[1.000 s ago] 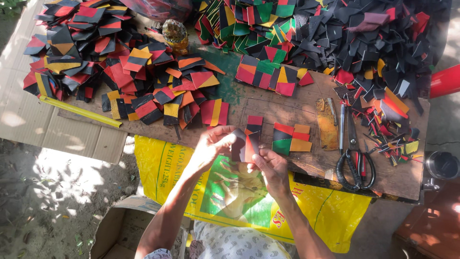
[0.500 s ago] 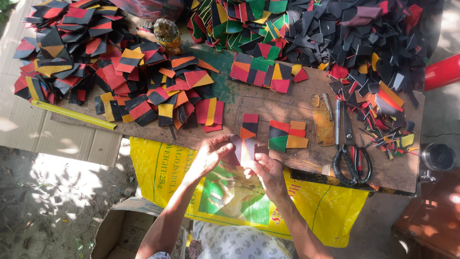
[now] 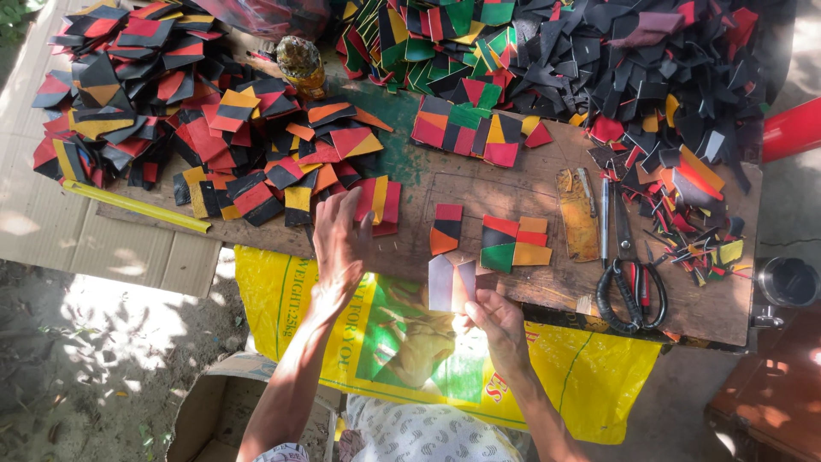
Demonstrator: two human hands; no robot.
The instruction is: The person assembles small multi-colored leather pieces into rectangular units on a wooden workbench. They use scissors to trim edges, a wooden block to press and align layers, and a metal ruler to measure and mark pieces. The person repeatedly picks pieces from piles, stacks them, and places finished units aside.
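far heaps of coloured patches (image 3: 599, 51) cut off by the top edge, red cylinder (image 3: 791, 128) cropped at right, both forearms leaving the bottom edge, left hand (image 3: 340, 235) hiding patches beneath its fingers, yellow sack (image 3: 547, 376) partly under the wooden board (image 3: 513, 184)

— Where do things sit relative to the scissors (image 3: 630, 282)?

— They lie on the board (image 3: 479, 184). Left of them, a small patch stack (image 3: 511, 243); further left, the left hand (image 3: 340, 235). Behind them, the scrap heap (image 3: 633, 60).
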